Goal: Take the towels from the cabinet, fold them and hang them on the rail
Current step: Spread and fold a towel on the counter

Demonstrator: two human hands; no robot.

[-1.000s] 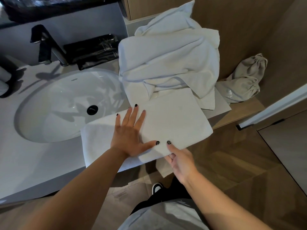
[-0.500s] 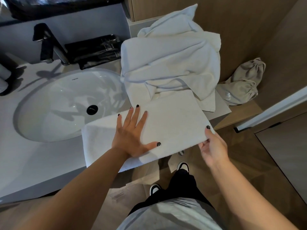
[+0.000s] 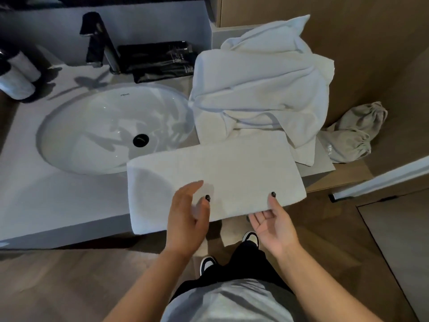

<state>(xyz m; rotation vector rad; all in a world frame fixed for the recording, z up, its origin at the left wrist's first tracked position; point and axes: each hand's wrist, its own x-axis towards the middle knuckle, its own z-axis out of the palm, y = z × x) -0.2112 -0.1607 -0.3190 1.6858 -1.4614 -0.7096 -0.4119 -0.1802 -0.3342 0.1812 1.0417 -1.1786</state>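
Observation:
A folded white towel (image 3: 232, 173) lies flat on the grey counter (image 3: 58, 205), its near edge hanging over the front. My left hand (image 3: 185, 217) is turned on its side at that near edge, fingers straight and blurred, thumb touching the top. My right hand (image 3: 276, 226) is palm up. Its thumb lies on the towel's near edge and its fingers are tucked under it, pinching it. Behind the folded towel sits a loose heap of white towels (image 3: 260, 84).
An oval white sink (image 3: 104, 126) with a black faucet (image 3: 99, 43) fills the counter's left half. Black packets (image 3: 157, 59) lie behind it and bottles (image 3: 18, 75) stand far left. A beige cloth bag (image 3: 355, 133) rests on the wooden ledge, and a white bar (image 3: 383, 177) crosses at the right.
My left hand lifted from pressing flat on the towel and drew back to its near edge. My right hand moved left from the right corner to the near edge.

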